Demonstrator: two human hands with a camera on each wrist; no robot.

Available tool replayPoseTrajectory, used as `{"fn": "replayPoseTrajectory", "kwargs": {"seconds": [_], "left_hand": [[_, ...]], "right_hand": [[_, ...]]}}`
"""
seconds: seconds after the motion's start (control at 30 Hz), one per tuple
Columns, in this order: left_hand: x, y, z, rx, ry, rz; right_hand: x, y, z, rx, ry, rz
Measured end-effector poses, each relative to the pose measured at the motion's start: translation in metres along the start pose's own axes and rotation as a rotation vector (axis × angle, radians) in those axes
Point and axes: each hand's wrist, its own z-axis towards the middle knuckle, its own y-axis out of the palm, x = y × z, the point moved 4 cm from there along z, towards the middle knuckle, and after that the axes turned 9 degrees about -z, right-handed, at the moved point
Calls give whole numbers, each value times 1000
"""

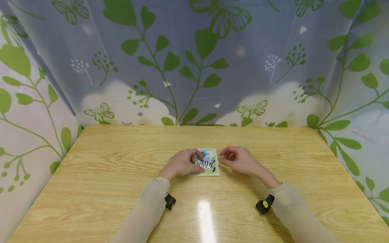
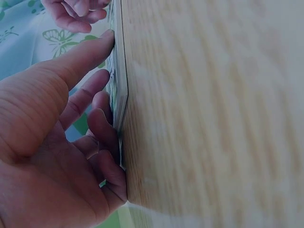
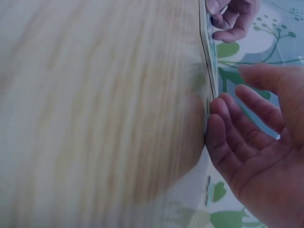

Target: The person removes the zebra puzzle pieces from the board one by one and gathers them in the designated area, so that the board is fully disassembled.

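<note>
Wood-grain table (image 1: 121, 148): left hand (image 1: 183, 162) touches zebra puzzle (image 1: 208, 165); right hand (image 1: 240, 161) beside, seemingly apart.

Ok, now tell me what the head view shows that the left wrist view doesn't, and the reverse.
Only the head view: a recognisable zebra on the puzzle board, and both beige sleeves.
Only the left wrist view: the palm of the left hand.
Both: the puzzle board, the left hand, the right hand, the wooden table and the leaf-patterned cloth.
</note>
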Motion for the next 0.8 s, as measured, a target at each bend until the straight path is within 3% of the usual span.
{"fn": "replayPoseTrajectory", "kwargs": {"seconds": [0.4, 0.8], "left_hand": [[3, -1, -1, 0, 8, -11], [3, -1, 0, -13, 8, -7]], "right_hand": [[-3, 13, 13, -94, -25, -43], [-8, 15, 17, -123, -44, -98]]}}
